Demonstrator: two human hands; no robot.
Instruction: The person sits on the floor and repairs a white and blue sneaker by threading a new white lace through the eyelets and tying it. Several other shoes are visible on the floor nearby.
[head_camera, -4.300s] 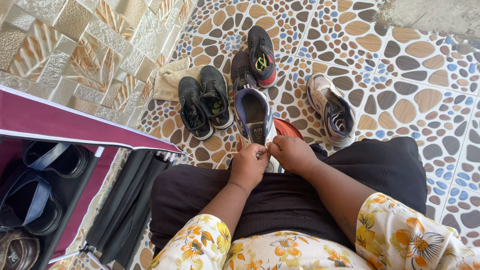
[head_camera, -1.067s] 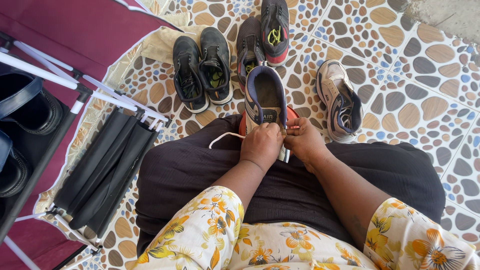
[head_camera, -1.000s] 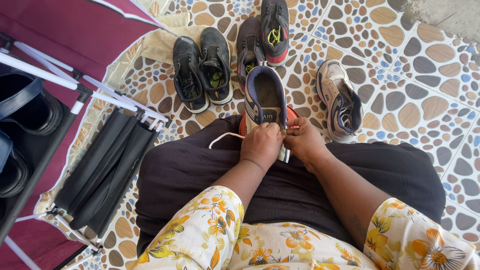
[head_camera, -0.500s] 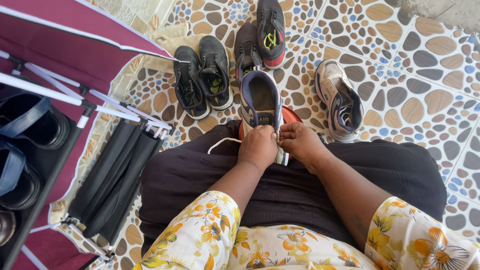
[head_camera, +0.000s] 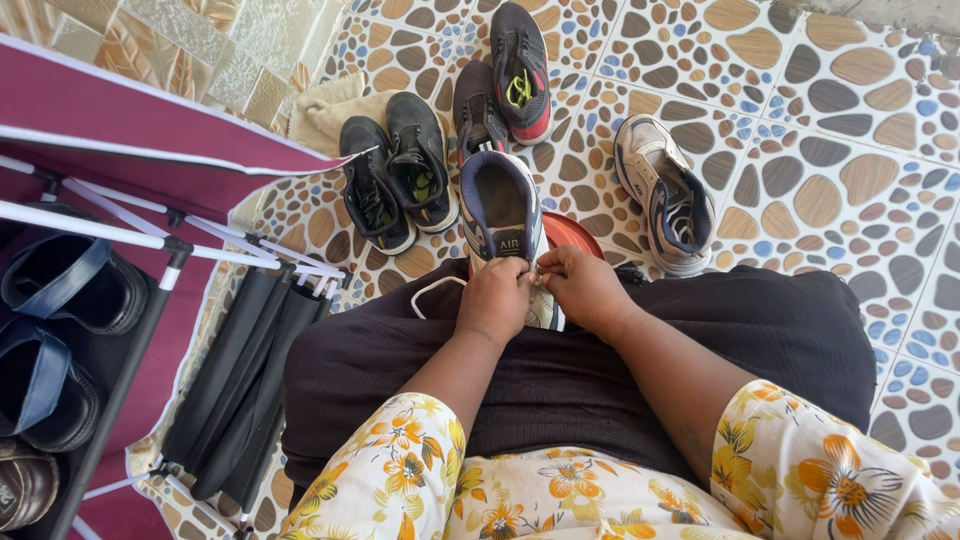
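Compared with a second ago, the whole scene is seen shifted. The two black shoes (head_camera: 395, 170) and the red-soled shoe (head_camera: 520, 70) are seen lower in the picture now. More of the tan wall tiles (head_camera: 200, 50) at the far left is shown. The dark sandals (head_camera: 60, 330) on the purple rack (head_camera: 120, 130) are seen more fully. The white lace (head_camera: 432, 288) is looped a bit further left of the left hand (head_camera: 497, 300).

Both hands, left hand (head_camera: 497, 300) and right hand (head_camera: 583, 287), meet with fingers pinched.
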